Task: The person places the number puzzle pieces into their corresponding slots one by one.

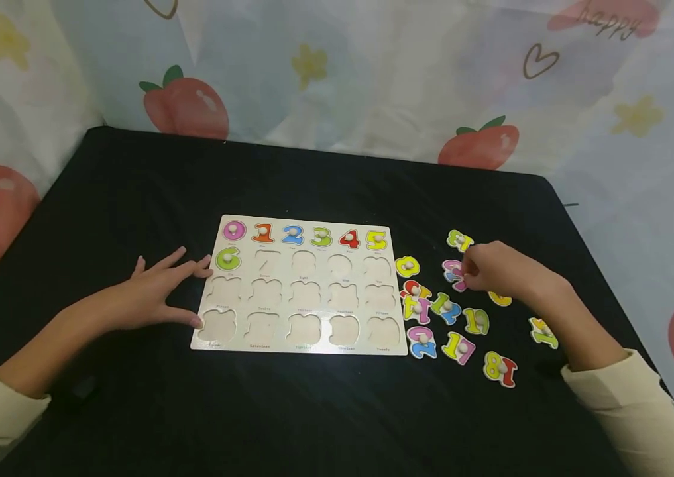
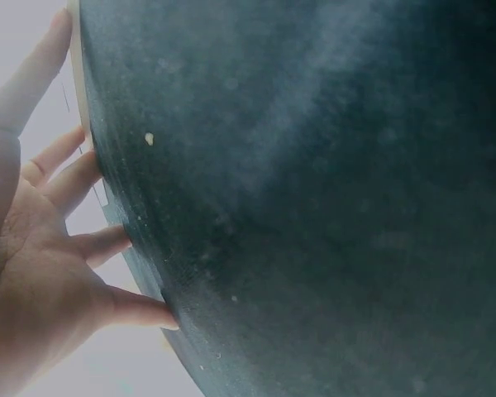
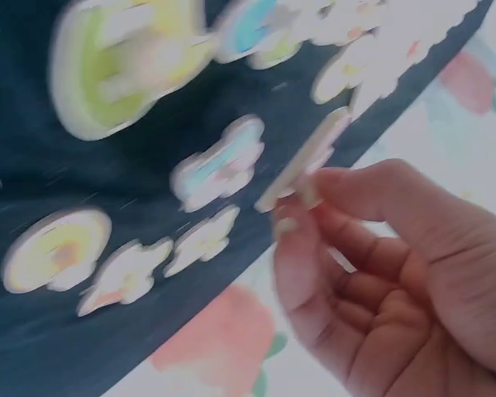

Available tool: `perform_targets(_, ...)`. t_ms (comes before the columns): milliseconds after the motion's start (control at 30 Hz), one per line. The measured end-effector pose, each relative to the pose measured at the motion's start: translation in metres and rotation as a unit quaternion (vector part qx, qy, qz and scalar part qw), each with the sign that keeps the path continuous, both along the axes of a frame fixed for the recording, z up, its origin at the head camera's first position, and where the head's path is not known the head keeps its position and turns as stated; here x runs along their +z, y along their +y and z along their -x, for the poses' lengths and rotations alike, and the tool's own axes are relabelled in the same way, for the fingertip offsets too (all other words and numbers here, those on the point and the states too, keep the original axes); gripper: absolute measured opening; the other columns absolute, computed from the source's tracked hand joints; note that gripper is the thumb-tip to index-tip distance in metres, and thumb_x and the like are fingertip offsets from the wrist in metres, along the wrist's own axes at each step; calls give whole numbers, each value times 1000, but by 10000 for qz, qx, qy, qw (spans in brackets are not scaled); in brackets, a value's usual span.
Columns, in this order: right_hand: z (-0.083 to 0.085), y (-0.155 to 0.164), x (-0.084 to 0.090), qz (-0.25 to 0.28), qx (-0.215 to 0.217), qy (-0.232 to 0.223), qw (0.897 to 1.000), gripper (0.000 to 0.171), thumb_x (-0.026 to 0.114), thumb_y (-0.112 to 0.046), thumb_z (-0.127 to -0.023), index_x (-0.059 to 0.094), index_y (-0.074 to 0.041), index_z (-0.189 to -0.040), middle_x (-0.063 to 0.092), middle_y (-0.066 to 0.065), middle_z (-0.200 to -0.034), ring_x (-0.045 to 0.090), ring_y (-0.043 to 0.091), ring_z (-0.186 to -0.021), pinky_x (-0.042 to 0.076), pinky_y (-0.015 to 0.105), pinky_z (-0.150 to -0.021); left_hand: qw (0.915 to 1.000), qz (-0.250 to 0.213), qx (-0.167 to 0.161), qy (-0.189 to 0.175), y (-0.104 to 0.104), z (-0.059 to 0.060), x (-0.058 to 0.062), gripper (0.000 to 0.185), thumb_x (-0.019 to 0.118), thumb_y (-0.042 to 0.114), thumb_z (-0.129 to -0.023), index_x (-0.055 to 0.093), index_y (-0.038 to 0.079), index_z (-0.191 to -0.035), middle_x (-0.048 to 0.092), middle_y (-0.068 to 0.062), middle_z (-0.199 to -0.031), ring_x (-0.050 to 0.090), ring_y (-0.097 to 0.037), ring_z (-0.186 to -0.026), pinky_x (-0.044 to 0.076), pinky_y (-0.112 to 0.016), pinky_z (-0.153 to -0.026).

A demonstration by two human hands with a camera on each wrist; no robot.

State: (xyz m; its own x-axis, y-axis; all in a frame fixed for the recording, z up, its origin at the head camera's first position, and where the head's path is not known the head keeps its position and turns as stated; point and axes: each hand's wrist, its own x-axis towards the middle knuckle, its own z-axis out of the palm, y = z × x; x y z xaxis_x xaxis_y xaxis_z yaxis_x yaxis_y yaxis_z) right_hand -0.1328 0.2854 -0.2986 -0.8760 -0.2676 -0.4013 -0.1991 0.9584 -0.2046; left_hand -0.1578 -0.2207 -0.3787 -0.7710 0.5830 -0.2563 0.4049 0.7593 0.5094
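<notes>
Left grip [image 1: 158, 295] spread, touching left edge of number board [image 1: 286, 270], centre of frame. Right grip [image 1: 499, 266] pinches pink number piece [image 1: 452, 273], right of centre. Loose number pieces [image 1: 477, 322] scattered around, right half of bench [image 1: 313, 411]. Pieces 0 to 6 [image 1: 320, 238] seated along board's top.

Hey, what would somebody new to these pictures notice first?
Probably the pale rectangular number board midway across the black tabletop, its top row holding bright numerals. Scattered, brightly coloured number pieces lie right of it, where the right hand pinches a thin, pale-edged piece. The left hand touches the board's left edge.
</notes>
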Motion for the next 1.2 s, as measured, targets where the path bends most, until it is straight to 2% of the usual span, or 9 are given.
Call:
perform_targets(167, 19, -44, -4, 221, 635, 504, 9965, 7, 67, -2, -83, 63, -1, -89, 51, -1, -68, 48, 14, -61, 42, 29, -56, 10000, 2, 34, -25, 0, -1, 1, 90, 72, 65, -64, 46, 17, -136, 26, -13, -152, 4, -44, -139, -4, -78, -91)
perform_targets(267, 32, -77, -10, 260, 782, 646, 9945, 9, 69, -3, -82, 64, -2, -89, 52, 1, -69, 50, 16, -64, 43, 27, -57, 10000, 10, 55, -41, 2, -1, 2, 89, 73, 64, -64, 47, 17, -136, 26, -13, -152, 3, -44, -139, -4, -78, -91)
perform_targets(533, 53, -159, -25, 518, 1417, 550, 9870, 9, 67, -5, -85, 66, -4, -94, 60, 2, -82, 53, 16, -74, 43, 22, -62, 10000, 8, 47, 15, 7, -2, 0, 89, 74, 62, -64, 47, 16, -136, 27, -13, -151, 4, -43, -139, -4, -78, -91)
perform_targets(633, 60, -181, -32, 543, 1717, 589, 9819, 4, 63, -5, -87, 65, -5, -91, 61, 1, -84, 52, 14, -74, 40, 21, -62, 9999, -31, 37, 101, 10, -1, 0, 89, 75, 62, -63, 48, 16, -135, 28, -13, -151, 6, -43, -139, -3, -78, -92)
perform_targets(800, 67, -206, -42, 561, 2005, 625, 9761, 7, 56, -4, -88, 63, -6, -88, 58, 1, -85, 49, 14, -74, 37, 20, -60, 9999, -27, -6, 129, 17, 0, 0, 90, 75, 62, -63, 49, 15, -135, 29, -13, -150, 6, -43, -139, -1, -78, -92)
perform_targets(1067, 74, -224, -47, 187, 2059, 805, 9751, 10, 53, -1, -89, 61, -7, -85, 52, 3, -80, 45, 15, -71, 32, 20, -58, 9998, 27, -87, 157, 24, 1, 2, 90, 75, 62, -63, 49, 15, -135, 30, -13, -150, 7, -43, -139, 1, -78, -92)
perform_targets(1200, 73, -225, -47, 174, 1971, 664, 9780, 8, 55, -4, -90, 58, -8, -83, 48, 1, -74, 42, 13, -67, 30, 20, -55, 9998, 13, -97, 163, 26, 1, 3, 90, 76, 61, -62, 49, 15, -135, 30, -14, -150, 8, -44, -138, 1, -78, -91)
